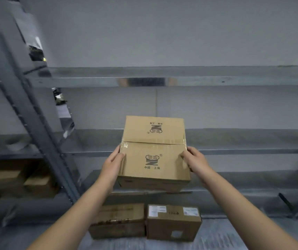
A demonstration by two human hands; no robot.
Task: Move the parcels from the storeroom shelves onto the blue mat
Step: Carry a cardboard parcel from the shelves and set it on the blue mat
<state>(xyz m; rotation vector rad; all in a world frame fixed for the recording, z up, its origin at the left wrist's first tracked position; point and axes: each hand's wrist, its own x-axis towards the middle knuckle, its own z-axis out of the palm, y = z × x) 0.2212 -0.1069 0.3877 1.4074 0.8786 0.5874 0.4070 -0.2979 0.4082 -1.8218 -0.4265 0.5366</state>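
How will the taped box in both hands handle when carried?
Probably stiff: the box keeps square edges under the left hand and right hand, flaps taped shut. Likely light to moderate, since a side grip alone seems to carry it. Smooth cardboard sides could slip; unlikely to roll.

Two hands hold the centre box (169, 168): the left hand (113, 160) and the right hand (196, 158).

Cardboard boxes:
- One centre box, with two printed logos (151, 159) on top.
- Two low, near boxes side by side: the left low box (119, 221) and the right low box (173, 224). The right one carries three white labels (154, 210).
- At least two more in the left bay, the left boxes (39, 184), too blurred for an exact count.

Silvery bags (30, 33) lie on the left shelves. There are at least two, but the number is unclear.

Three shelf boards (216, 76) cross the bay, and one slanting upright (27, 114) stands at the left.
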